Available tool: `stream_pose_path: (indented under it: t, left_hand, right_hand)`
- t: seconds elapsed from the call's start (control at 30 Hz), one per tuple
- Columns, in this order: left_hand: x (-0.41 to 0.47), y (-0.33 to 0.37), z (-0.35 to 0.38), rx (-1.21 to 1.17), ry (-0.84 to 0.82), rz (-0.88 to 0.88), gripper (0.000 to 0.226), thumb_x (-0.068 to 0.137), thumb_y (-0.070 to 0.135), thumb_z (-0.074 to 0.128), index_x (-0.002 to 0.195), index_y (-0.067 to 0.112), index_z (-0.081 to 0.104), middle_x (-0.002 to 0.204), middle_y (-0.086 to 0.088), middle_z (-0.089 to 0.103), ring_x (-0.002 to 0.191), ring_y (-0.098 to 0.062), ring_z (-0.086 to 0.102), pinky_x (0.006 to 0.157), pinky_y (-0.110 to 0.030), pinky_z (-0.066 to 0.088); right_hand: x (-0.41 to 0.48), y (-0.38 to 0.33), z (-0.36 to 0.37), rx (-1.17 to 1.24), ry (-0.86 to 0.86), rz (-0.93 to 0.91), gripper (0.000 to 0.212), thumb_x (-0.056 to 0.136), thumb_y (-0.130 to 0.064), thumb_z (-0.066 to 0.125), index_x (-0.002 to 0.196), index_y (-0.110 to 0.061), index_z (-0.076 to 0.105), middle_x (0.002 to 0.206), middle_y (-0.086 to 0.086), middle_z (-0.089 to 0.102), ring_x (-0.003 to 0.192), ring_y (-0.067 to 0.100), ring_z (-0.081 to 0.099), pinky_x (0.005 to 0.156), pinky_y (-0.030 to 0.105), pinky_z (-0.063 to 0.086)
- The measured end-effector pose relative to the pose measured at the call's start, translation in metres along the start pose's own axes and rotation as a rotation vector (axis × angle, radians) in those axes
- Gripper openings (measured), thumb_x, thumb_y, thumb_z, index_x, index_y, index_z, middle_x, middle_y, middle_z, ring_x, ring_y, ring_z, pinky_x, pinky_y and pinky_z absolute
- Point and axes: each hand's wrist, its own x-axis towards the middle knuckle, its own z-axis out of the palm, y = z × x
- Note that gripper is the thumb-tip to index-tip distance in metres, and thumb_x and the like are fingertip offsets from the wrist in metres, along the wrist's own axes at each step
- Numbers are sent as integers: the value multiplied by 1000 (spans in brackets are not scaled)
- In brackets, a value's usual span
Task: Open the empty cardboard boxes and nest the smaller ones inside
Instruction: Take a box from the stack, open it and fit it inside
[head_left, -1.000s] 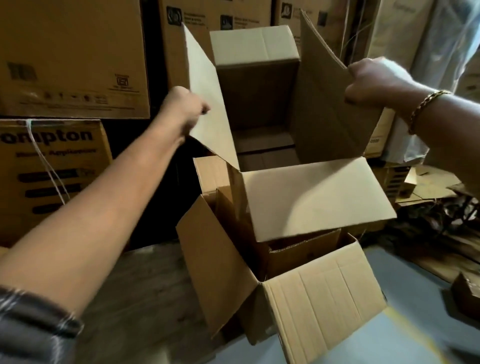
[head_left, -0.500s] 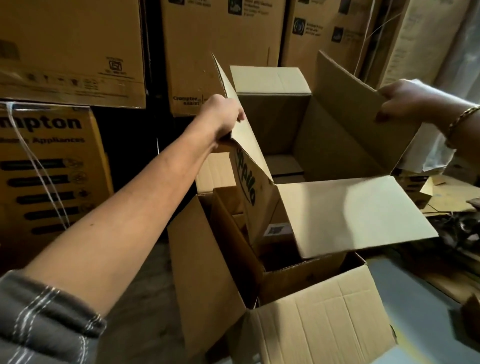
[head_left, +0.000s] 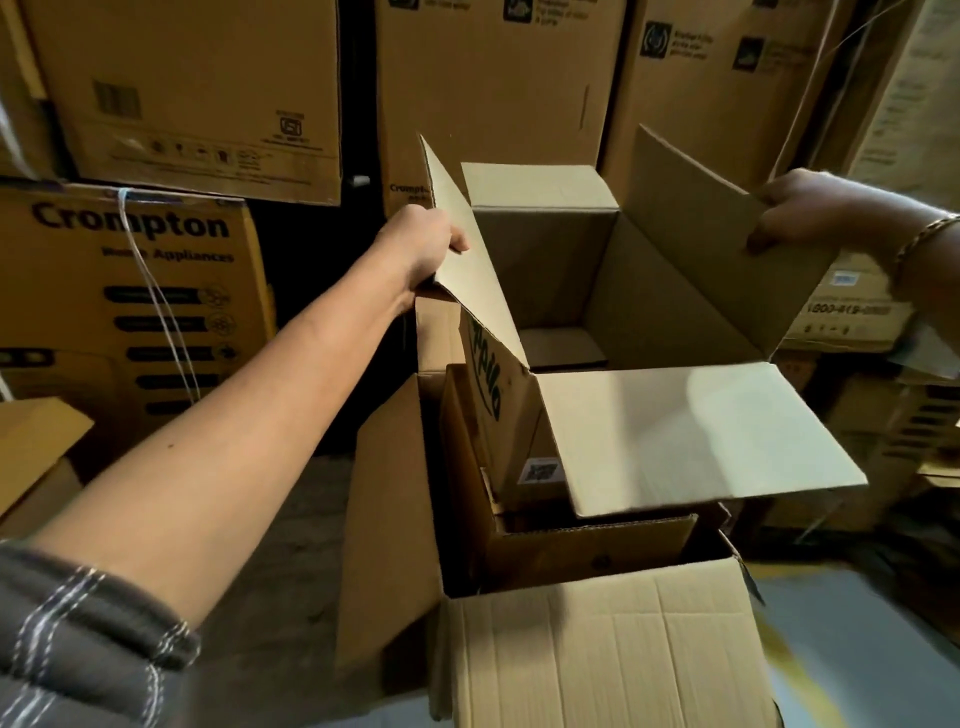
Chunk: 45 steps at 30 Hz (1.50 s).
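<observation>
An open, empty brown cardboard box (head_left: 550, 270) is held up in front of me, its mouth facing me and its lower end inside a larger open box (head_left: 597, 649) on the floor. My left hand (head_left: 426, 244) grips the held box's left flap. My right hand (head_left: 810, 208), with a gold bracelet on the wrist, grips its right flap. The near flap (head_left: 685, 436) hangs out toward me. Between the two sits another open box (head_left: 587, 551), nested in the large one. The large box's flaps (head_left: 384, 519) stand spread.
Stacked printed cartons (head_left: 130, 291) fill the wall behind and to the left. More cartons (head_left: 852, 312) and loose cardboard lie at the right. A small box (head_left: 31, 457) sits at the far left. Bare floor (head_left: 857, 649) shows at the lower right.
The held box has come down lower into the large box, and both hands have dropped with its side flaps. The near flap has swung further out toward me.
</observation>
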Motion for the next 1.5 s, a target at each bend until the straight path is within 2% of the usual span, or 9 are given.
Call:
stream_pose_path:
  t: [0.13,0.27,0.47,0.7,0.8,0.97,1.17,1.33,1.5]
  left_hand:
    - [-16,-1,14,42,54,-26,7,87,14,64,82,11,69,111,-16,67,95,-32,68,52,-28,50]
    - [-29,-2,21,101,98,-32,20,86,15,64,99,5,75,111,-15,67,96,-32,66,55,-28,50]
    - [-40,2,23,86,102,-80,10,85,10,64,78,8,72,100,-16,68,88,-33,68,59,-29,52]
    - [-25,-20,23,125,105,-118,7,81,10,66,77,8,71,107,-18,69,97,-36,67,84,-41,58]
    - [-15,-37,25,185,106,-129,13,83,11,66,71,11,70,109,-17,69,103,-37,64,97,-47,53]
    - [4,-70,25,219,72,-163,5,85,10,68,82,7,71,112,-16,68,108,-35,62,78,-35,53]
    - [20,-126,29,300,34,-208,10,86,17,68,91,11,74,128,-13,64,121,-33,55,103,-40,42]
    - [25,-164,38,334,12,-315,25,83,21,70,104,8,73,120,-11,68,110,-32,62,94,-40,50]
    - [24,-195,52,351,-1,-339,13,85,17,70,96,10,73,117,-10,70,111,-31,63,99,-39,49]
  right_hand:
    - [5,21,0,7,-4,-66,42,86,-12,73,125,-11,60,105,14,62,97,36,63,83,49,56]
    - [13,38,0,44,-18,-116,39,82,-11,76,119,-10,63,109,16,64,98,36,63,86,48,56]
    - [20,53,6,60,-78,-174,29,82,-7,76,107,-14,63,94,10,63,84,29,61,67,34,50]
    - [29,59,41,137,-118,-164,30,80,-4,76,107,-5,65,105,16,66,97,36,64,86,47,56]
    - [38,59,54,164,-137,-129,35,78,-9,79,110,-4,67,103,16,68,92,34,66,85,47,58]
    - [50,57,79,173,-174,-85,24,78,-11,78,97,-9,64,95,12,65,85,29,64,84,43,58]
    - [63,70,132,169,-251,-35,35,74,-12,81,106,-7,67,103,15,69,94,32,67,89,48,58]
    - [67,83,174,142,-275,-13,37,75,-17,80,107,-9,65,103,13,67,92,30,66,85,43,59]
    - [69,96,206,162,-305,-10,35,76,-15,78,107,-9,65,104,13,67,94,29,65,86,43,59]
